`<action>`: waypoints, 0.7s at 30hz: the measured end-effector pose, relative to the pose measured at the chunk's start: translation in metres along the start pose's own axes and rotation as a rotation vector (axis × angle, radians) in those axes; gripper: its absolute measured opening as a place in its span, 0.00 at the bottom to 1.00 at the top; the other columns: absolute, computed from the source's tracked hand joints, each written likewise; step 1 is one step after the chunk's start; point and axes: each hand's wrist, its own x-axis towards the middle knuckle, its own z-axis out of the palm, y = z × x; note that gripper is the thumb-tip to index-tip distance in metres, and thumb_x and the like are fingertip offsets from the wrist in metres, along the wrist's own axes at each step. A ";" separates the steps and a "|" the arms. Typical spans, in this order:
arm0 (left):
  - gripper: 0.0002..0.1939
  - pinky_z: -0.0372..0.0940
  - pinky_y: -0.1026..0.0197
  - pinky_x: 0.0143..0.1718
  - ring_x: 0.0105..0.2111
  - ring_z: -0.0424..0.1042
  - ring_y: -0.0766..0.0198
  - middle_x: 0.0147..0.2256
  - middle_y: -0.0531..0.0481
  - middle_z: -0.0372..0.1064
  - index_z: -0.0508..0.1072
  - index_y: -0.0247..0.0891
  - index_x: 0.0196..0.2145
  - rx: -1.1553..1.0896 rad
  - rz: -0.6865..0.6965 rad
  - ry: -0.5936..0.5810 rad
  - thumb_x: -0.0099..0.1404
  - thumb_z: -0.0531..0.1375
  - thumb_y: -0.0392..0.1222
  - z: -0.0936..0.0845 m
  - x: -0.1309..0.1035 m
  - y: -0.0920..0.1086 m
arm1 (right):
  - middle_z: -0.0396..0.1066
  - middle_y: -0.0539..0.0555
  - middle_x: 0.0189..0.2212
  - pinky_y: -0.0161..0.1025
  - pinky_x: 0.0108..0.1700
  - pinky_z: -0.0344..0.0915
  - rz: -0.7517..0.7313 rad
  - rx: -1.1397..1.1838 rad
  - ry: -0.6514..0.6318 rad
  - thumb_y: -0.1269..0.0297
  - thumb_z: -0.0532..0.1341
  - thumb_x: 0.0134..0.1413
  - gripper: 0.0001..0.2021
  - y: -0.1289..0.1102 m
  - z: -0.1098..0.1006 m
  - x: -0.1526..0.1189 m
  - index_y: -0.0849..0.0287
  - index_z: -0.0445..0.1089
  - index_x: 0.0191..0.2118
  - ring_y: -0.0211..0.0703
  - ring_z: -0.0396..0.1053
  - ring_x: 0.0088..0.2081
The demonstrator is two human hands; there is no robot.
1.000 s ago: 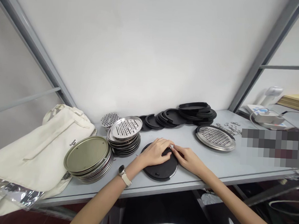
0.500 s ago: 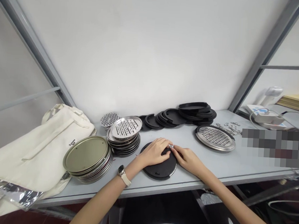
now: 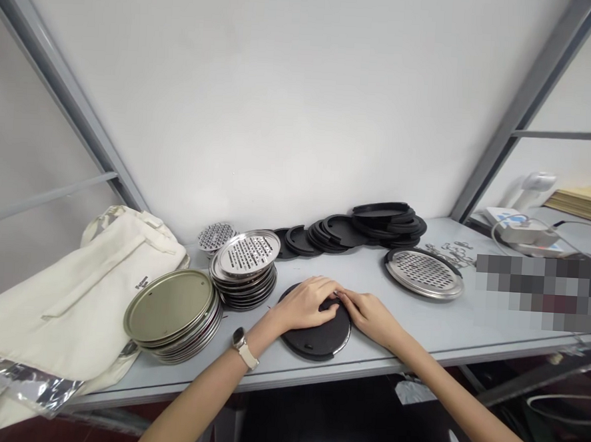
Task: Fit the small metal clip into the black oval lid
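Note:
A round black disc (image 3: 321, 339) with a silver rim showing at its lower right lies near the table's front edge. My left hand (image 3: 308, 304), with a watch on its wrist, lies over the disc's upper part, fingers bent round the far edge and thumb on top. At the disc's upper right edge, the fingers of my right hand (image 3: 367, 312) are pinched together. A small shiny metal piece (image 3: 336, 292) shows between the fingertips of both hands; its shape is mostly hidden. To the right rests a round perforated grater plate (image 3: 425, 272) with black edging.
At left stand stacked olive-green discs (image 3: 170, 307), stacked silver grater plates (image 3: 249, 253) and a cream bag (image 3: 81, 288). Black round holders (image 3: 386, 220) are piled along the wall. Small metal rings (image 3: 456, 251) lie scattered at right. A cable and white boxes (image 3: 518, 224) are farther right.
My hands have come closer together at the disc's edge, covering more of the small metal piece. The disc has turned slightly, its silver rim section shifting.

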 end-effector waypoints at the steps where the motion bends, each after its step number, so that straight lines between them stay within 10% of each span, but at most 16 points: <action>1: 0.10 0.61 0.59 0.45 0.40 0.66 0.60 0.37 0.48 0.66 0.64 0.36 0.41 0.005 -0.006 0.007 0.60 0.57 0.34 0.000 0.000 0.000 | 0.76 0.55 0.38 0.38 0.37 0.63 0.007 -0.010 -0.008 0.60 0.43 0.66 0.20 -0.001 -0.001 0.000 0.57 0.71 0.44 0.47 0.74 0.35; 21: 0.17 0.58 0.56 0.50 0.45 0.67 0.57 0.44 0.48 0.68 0.63 0.38 0.46 0.014 -0.068 0.065 0.58 0.59 0.35 0.001 0.000 0.001 | 0.76 0.55 0.29 0.36 0.33 0.59 0.035 0.015 -0.023 0.58 0.42 0.66 0.22 -0.002 -0.005 0.003 0.59 0.72 0.36 0.45 0.72 0.30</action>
